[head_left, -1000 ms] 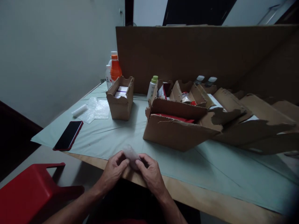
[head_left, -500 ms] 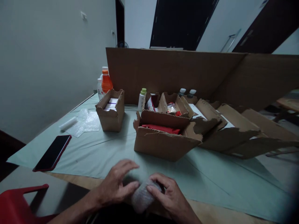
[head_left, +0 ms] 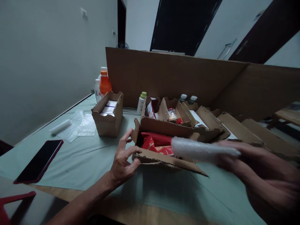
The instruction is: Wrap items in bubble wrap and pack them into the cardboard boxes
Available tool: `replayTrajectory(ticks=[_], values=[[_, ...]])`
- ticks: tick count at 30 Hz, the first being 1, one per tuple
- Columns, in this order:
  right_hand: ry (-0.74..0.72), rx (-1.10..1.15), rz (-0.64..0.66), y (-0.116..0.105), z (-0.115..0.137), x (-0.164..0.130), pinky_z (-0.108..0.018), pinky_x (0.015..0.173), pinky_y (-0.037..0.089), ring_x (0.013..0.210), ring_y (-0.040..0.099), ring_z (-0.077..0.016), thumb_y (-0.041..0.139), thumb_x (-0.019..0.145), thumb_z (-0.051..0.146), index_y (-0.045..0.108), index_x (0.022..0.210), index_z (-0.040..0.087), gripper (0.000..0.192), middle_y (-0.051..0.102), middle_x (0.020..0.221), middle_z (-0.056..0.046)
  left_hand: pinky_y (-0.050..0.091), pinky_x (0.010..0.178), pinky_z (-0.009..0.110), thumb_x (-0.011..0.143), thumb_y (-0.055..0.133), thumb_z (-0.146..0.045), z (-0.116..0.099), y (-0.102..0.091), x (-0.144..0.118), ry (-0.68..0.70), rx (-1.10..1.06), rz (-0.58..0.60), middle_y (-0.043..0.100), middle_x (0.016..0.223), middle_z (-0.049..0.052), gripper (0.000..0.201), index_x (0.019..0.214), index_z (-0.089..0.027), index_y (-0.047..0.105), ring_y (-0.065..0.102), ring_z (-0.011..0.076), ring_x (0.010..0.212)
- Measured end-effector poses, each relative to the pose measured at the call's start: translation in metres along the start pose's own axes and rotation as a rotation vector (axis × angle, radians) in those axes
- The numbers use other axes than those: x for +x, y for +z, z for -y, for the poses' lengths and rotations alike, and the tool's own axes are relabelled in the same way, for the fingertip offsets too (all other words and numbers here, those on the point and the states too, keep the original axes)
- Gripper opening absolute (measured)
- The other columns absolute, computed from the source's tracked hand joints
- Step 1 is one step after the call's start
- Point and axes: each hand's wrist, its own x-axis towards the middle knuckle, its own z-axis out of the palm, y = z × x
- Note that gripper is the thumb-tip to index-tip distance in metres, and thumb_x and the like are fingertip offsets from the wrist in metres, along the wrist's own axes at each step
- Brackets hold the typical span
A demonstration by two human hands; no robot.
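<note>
A green-covered surface (head_left: 82, 162) fills the lower frame. At centre, an open cardboard box (head_left: 161, 157) is pinched at its near-left corner by the left hand (head_left: 123, 161). The blurred right hand (head_left: 236, 156), centre right, grips a bubble-wrapped bundle (head_left: 199, 149) above the box.

Hands part: one goes to the box, one carries the wrapped bundle

The left hand (head_left: 123, 161) has left the long bubble-wrapped bundle (head_left: 201, 150) and now grips the front left corner of the torn brown cardboard box (head_left: 161, 157); the blurred right hand (head_left: 234, 156) alone holds the bundle, lifted from the table edge over that box.
</note>
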Motion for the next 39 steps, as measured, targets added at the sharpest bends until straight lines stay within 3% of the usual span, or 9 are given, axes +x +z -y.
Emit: replayTrajectory(ticks=[5, 10, 18, 23, 26, 30, 34, 36, 39], values=[[-0.126, 0.064, 0.475, 0.071, 0.036, 0.046, -0.028, 0.072, 0.054, 0.08, 0.07, -0.0184, 0.059, 0.088, 0.035, 0.075, 0.094, 0.024, 0.02, 0.077, 0.092, -0.003, 0.048, 0.106, 0.044, 0.077, 0.057, -0.001, 0.006, 0.011, -0.005, 0.05, -0.077, -0.092, 0.029, 0.162, 0.01, 0.032, 0.1, -0.022, 0.066, 0.039, 0.0305, 0.144], [-0.204, -0.069, 0.87, 0.141, 0.03, 0.055, -0.023, 0.073, 0.045, 0.086, 0.069, -0.0161, 0.055, 0.084, 0.017, 0.077, 0.1, 0.026, 0.029, 0.078, 0.098, 0.0, 0.049, 0.104, 0.047, 0.078, 0.057, 0.0, 0.017, 0.018, -0.011, 0.072, -0.133, -0.117, 0.029, 0.162, 0.011, 0.032, 0.101, -0.021, 0.063, 0.039, 0.0325, 0.144], [-0.318, -0.311, 1.131, 0.174, 0.026, 0.058, -0.024, 0.056, 0.032, 0.067, 0.064, -0.0155, 0.058, 0.077, 0.01, 0.08, 0.087, 0.024, 0.028, 0.076, 0.079, -0.001, 0.054, 0.097, 0.045, 0.084, 0.058, -0.005, 0.021, 0.02, -0.013, 0.085, -0.155, -0.108, 0.033, 0.158, 0.013, 0.026, 0.103, -0.022, 0.063, 0.05, 0.0301, 0.134], [-0.336, -0.267, 1.077, 0.168, 0.021, 0.053, -0.026, 0.071, 0.045, 0.087, 0.07, -0.0191, 0.056, 0.083, 0.011, 0.078, 0.106, 0.028, 0.036, 0.078, 0.101, -0.001, 0.055, 0.095, 0.044, 0.088, 0.059, -0.01, 0.02, 0.021, -0.016, 0.081, -0.151, -0.117, 0.037, 0.156, 0.013, 0.021, 0.103, -0.023, 0.063, 0.053, 0.0297, 0.131], [-0.378, -0.211, 0.931, 0.141, 0.022, 0.051, -0.035, 0.091, 0.047, 0.112, 0.066, -0.0233, 0.055, 0.088, 0.017, 0.07, 0.125, 0.027, 0.041, 0.072, 0.124, -0.004, 0.053, 0.098, 0.045, 0.09, 0.059, -0.011, 0.019, 0.019, -0.019, 0.059, -0.144, -0.139, 0.037, 0.156, 0.014, 0.031, 0.117, -0.025, 0.06, 0.055, 0.028, 0.129], [-0.351, -0.175, 0.452, 0.072, 0.022, 0.027, -0.044, 0.098, 0.046, 0.116, 0.065, -0.0262, 0.056, 0.093, 0.028, 0.073, 0.11, 0.026, 0.025, 0.073, 0.122, -0.007, 0.05, 0.103, 0.045, 0.092, 0.061, -0.021, 0.017, 0.009, -0.021, -0.077, -0.162, -0.165, 0.036, 0.157, 0.017, 0.058, 0.145, -0.026, 0.041, 0.047, 0.0305, 0.137], [-0.073, -0.176, -0.16, 0.021, -0.007, -0.021, -0.045, 0.105, 0.044, 0.117, 0.063, -0.0251, 0.059, 0.092, 0.036, 0.071, 0.105, 0.025, 0.021, 0.069, 0.125, -0.008, 0.038, 0.114, 0.048, 0.091, 0.064, -0.032, 0.023, 0.003, -0.023, -0.207, -0.214, -0.096, 0.023, 0.165, 0.014, 0.077, 0.157, -0.03, 0.023, 0.035, 0.0317, 0.147], [0.075, -0.143, -0.191, 0.024, -0.033, -0.041, -0.043, 0.098, 0.049, 0.111, 0.065, -0.0255, 0.061, 0.088, 0.043, 0.068, 0.114, 0.023, 0.034, 0.07, 0.124, -0.008, 0.03, 0.12, 0.05, 0.09, 0.065, -0.037, 0.029, 0.007, -0.022, -0.286, -0.25, -0.024, 0.016, 0.167, 0.013, 0.085, 0.159, -0.028, 0.017, 0.026, 0.0317, 0.151], [0.305, 0.012, 0.053, 0.052, -0.068, -0.055, -0.04, 0.083, 0.055, 0.096, 0.069, -0.0256, 0.064, 0.079, 0.053, 0.064, 0.121, 0.019, 0.054, 0.071, 0.121, -0.012, 0.026, 0.121, 0.051, 0.089, 0.065, -0.046, 0.032, 0.021, -0.015, -0.409, -0.332, 0.094, 0.024, 0.165, 0.016, 0.084, 0.157, -0.022, 0.022, 0.026, 0.0326, 0.151]])
